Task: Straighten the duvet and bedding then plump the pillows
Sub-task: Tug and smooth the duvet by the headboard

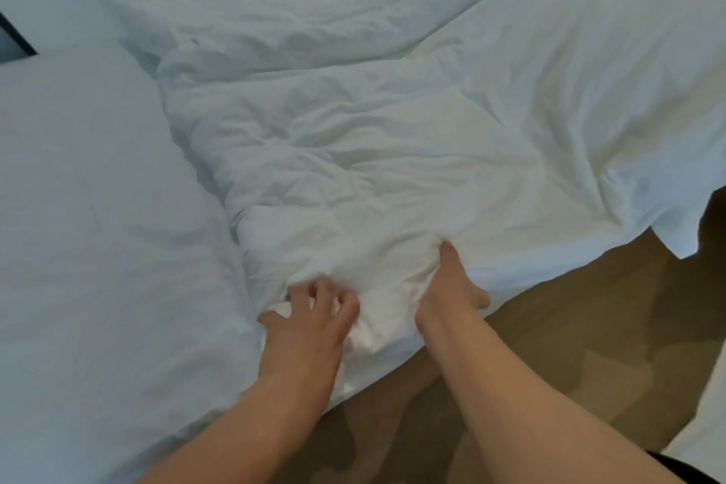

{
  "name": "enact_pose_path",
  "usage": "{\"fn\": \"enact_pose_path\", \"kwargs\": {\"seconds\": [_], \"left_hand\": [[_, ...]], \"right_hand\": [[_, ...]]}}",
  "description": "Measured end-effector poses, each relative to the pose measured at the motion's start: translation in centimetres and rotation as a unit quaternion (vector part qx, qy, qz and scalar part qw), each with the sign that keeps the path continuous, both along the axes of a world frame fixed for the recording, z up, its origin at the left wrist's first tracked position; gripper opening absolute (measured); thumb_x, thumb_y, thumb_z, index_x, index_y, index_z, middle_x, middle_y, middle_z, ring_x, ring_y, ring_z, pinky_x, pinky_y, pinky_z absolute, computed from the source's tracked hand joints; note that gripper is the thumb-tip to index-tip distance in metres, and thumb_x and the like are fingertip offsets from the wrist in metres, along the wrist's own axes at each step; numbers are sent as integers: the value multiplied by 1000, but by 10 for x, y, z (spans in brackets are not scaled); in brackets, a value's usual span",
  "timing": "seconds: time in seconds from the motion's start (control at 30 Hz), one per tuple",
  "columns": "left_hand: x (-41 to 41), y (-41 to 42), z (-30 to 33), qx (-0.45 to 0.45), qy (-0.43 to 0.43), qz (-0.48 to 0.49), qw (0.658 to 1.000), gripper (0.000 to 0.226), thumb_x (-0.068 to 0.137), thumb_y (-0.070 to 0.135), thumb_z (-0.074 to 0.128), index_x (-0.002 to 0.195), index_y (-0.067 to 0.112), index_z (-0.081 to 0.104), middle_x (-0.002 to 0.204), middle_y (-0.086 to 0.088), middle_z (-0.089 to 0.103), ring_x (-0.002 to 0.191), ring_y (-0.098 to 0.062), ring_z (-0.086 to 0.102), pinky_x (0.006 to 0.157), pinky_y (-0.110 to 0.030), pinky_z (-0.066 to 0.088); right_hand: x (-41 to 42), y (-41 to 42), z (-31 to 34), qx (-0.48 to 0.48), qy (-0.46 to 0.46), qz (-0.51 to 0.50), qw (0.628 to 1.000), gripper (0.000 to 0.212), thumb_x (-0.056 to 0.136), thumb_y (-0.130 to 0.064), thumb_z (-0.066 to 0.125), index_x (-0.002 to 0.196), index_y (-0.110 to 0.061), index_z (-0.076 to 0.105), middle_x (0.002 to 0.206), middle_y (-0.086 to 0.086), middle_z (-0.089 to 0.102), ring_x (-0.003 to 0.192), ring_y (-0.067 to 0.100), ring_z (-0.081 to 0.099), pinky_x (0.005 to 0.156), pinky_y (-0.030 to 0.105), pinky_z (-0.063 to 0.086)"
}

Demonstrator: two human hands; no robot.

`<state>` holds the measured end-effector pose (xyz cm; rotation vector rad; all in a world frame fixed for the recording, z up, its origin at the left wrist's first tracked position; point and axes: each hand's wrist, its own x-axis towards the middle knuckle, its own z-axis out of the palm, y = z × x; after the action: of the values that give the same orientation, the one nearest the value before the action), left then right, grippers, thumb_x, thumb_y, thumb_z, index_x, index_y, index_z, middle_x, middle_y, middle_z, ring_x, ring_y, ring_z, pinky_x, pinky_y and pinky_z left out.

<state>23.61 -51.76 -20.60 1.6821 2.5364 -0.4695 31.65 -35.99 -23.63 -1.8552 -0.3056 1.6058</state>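
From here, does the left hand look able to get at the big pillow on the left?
Probably yes. The left hand grips the duvet right beside the pillow, and nothing lies between them; it would have to let go of the duvet first.

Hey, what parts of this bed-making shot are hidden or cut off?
Head view only:
- Right hand: fingertips buried in the duvet fold.
- Left hand: palm faces down, unseen.
- Pillow: cut off by the left edge.
- Duvet's far end: cut off at the top and right edges.
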Motion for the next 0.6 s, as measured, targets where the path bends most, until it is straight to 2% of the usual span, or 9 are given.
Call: {"fn": "enact_pose_path", "kwargs": {"seconds": [0.07, 0.1, 0.17, 0.23, 0.33, 0.4, 0.47, 0.5, 0.6], "left_hand": [[-2, 7, 23, -7, -6, -7, 1000, 59, 63, 13, 80, 115, 18, 51, 112, -19, 54, 86, -38, 58, 52, -39, 48], [-5, 8, 35, -11, 0, -13, 1000, 47, 70, 13, 76, 112, 19, 54, 106, -15, 57, 81, -34, 59, 52, -34, 43], [-8, 13, 52, -21, 24, -48, 998, 27, 92, 9, 52, 117, 17, 55, 110, -10, 57, 93, -29, 61, 65, -31, 35], [5, 17, 59, -126, 0, -107, 986, 29, 94, 4, 43, 116, 11, 61, 115, -11, 60, 105, -31, 60, 75, -33, 36], [15, 10, 60, -248, -131, -83, 956, 28, 90, 7, 51, 115, 9, 64, 113, -10, 64, 103, -29, 62, 82, -35, 46], [-14, 10, 67, -289, -308, 68, 904, 30, 87, 19, 56, 114, 11, 64, 107, -7, 65, 93, -25, 63, 74, -32, 52], [-53, 13, 69, -206, -455, 210, 840, 30, 84, 29, 61, 107, 12, 66, 97, -6, 66, 82, -23, 65, 66, -32, 55], [-69, 15, 68, -120, -471, 247, 838, 29, 82, 35, 63, 99, 12, 67, 92, -6, 67, 78, -22, 65, 65, -29, 53], [-105, 20, 40, 156, -280, 318, 892, 55, 79, 57, 62, 113, 14, 58, 115, -10, 56, 104, -30, 56, 82, -34, 45]], "right_hand": [[9, 4, 0, 31, -25, 29, 999, 71, 83, -41, 73, 137, -9, 40, 132, 15, 53, 113, 37, 55, 87, 40, 45], [13, 10, 1, 47, -46, 69, 995, 59, 89, -35, 66, 135, -4, 45, 133, 17, 55, 115, 38, 56, 87, 40, 47], [16, 24, -2, 51, -81, 126, 987, 50, 97, -25, 50, 137, 5, 45, 138, 26, 50, 124, 41, 51, 93, 45, 46], [15, 24, -2, 39, -152, 141, 977, 53, 100, -23, 43, 144, 6, 36, 146, 28, 39, 133, 41, 40, 103, 44, 33], [8, 16, 7, 96, -376, 165, 907, 68, 92, -18, 49, 151, 0, 20, 155, 21, 22, 138, 40, 27, 111, 44, 22], [7, 7, 22, 247, -446, 194, 838, 80, 88, -15, 55, 152, 0, 10, 157, 13, 11, 143, 35, 15, 118, 41, 12], [9, 7, 33, 387, -496, 235, 741, 88, 87, -19, 59, 153, 0, 5, 159, 12, 6, 146, 30, 7, 119, 40, 6], [8, 14, 34, 427, -511, 243, 706, 91, 86, -22, 60, 154, -2, 4, 160, 13, 5, 146, 29, 6, 119, 40, 5], [-13, 19, 39, 539, -509, 296, 602, 76, 85, -25, 57, 151, -4, 26, 156, 18, 23, 143, 35, 22, 117, 45, 15]]}}
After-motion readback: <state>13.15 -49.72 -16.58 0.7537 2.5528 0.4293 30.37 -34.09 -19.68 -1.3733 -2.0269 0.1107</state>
